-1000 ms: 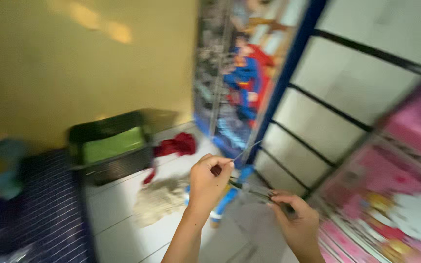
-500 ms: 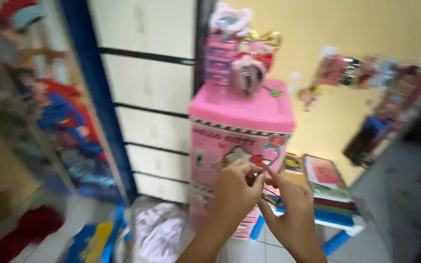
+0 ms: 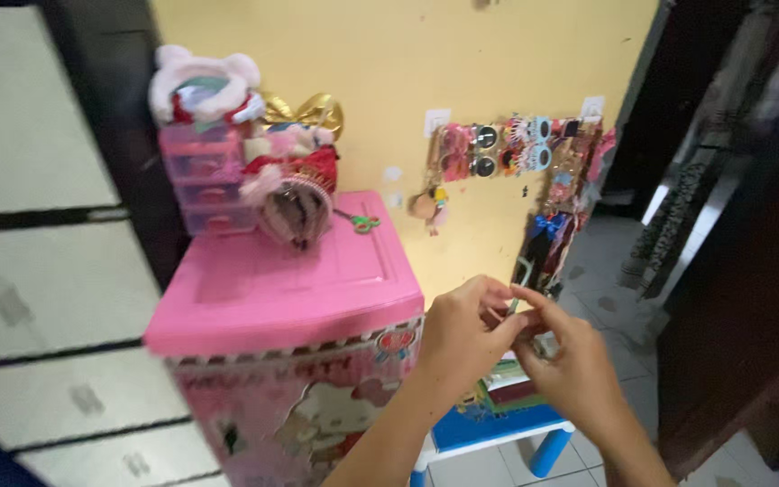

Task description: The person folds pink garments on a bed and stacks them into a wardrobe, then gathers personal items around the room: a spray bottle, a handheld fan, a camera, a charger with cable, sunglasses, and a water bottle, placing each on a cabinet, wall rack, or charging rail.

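Where the yellow wall [image 3: 389, 81] fills the upper middle of the frame, a pink plastic drawer cabinet [image 3: 290, 289] stands against it at centre left, its flat top bare toward the front. At the back of that top sit a small translucent pink drawer unit [image 3: 198, 176], a white fluffy headband [image 3: 202, 79] over it, a red and brown pouch [image 3: 295, 203] and green-handled scissors [image 3: 361, 221]. Sunglasses [image 3: 484, 149] and hair accessories hang on the wall at upper right. Pale grey floor tiles [image 3: 606, 298] run off to the right toward a dark doorway. A white panelled door with dark frames [image 3: 38, 225] takes up the left side.

Both hands meet at lower centre. The left hand [image 3: 462, 334] and the right hand [image 3: 570, 365] are pressed close, fingertips pinching a small thin green object [image 3: 515, 302] between them. That object shows only as a short sliver, its long axis roughly upright, tilted slightly right, upper end pointing toward the wall; what it is cannot be made out.

Below the hands, a blue plastic table [image 3: 507, 428] with a white edge is mostly covered by them, and coloured books or papers [image 3: 507, 383] on its tabletop are only partly seen. The cabinet front is blurred and cut off by the lower edge.
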